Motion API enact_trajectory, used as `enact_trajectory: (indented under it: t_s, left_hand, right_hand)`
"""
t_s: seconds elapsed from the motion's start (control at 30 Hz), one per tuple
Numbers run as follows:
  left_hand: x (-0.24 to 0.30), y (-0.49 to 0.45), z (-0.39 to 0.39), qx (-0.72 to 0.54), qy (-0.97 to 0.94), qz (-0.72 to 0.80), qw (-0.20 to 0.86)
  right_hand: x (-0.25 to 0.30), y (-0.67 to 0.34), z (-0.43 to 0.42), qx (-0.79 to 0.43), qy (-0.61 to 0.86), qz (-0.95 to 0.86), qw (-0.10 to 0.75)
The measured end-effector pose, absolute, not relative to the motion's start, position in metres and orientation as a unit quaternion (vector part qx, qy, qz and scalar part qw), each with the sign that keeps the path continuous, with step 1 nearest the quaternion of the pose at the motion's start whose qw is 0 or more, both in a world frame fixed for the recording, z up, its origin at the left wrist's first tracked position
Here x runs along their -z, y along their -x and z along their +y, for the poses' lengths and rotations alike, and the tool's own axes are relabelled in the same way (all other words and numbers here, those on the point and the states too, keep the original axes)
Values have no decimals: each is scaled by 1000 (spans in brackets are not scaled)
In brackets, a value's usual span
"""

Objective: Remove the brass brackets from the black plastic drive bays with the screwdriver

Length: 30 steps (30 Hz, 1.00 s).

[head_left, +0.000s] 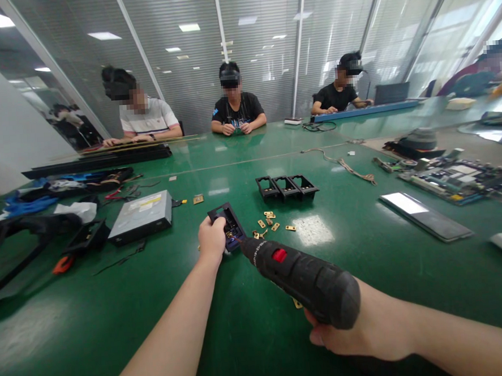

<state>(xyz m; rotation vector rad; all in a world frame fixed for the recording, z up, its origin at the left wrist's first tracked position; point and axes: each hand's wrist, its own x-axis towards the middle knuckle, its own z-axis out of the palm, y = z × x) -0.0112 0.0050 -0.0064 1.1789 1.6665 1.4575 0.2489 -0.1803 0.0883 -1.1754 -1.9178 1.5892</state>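
My left hand (212, 237) grips a small black plastic frame (231, 220) by its near left side, thumb over its edge. A black cordless drill (303, 275) with a red switch is in my right hand (357, 323), fingers wrapped round its handle below the body. Its bit points left into the frame, close to the inner parts; whether it touches a screw I cannot tell. Several small brass plates (275, 227) lie loose just right of the frame. Beyond them stand three joined black frames (283, 187) of similar shape.
A silver disc drive (144, 216) and black plastic parts (28, 235) lie at left. On the right are a phone (425, 216), circuit boards (462, 172) and a cord (343, 164). Several people sit across the green table (214, 150), one handling a long blue bar (365, 110).
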Motion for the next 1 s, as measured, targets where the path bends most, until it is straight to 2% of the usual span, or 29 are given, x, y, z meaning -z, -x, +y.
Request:
enact_trajectory:
  t_s: [0.33, 0.53, 1.0]
  left_hand:
    - [8, 12, 4, -561, -456, 621, 303]
    - [12, 14, 8, -562, -458, 619, 302]
    - [6, 11, 4, -561, -449, 627, 302]
  right_hand:
    - [-90, -248, -180, -573, 407, -682, 204]
    - [-93, -247, -181, -568, 441, -676, 159]
    - [-92, -247, -179, -563, 420, -689, 176]
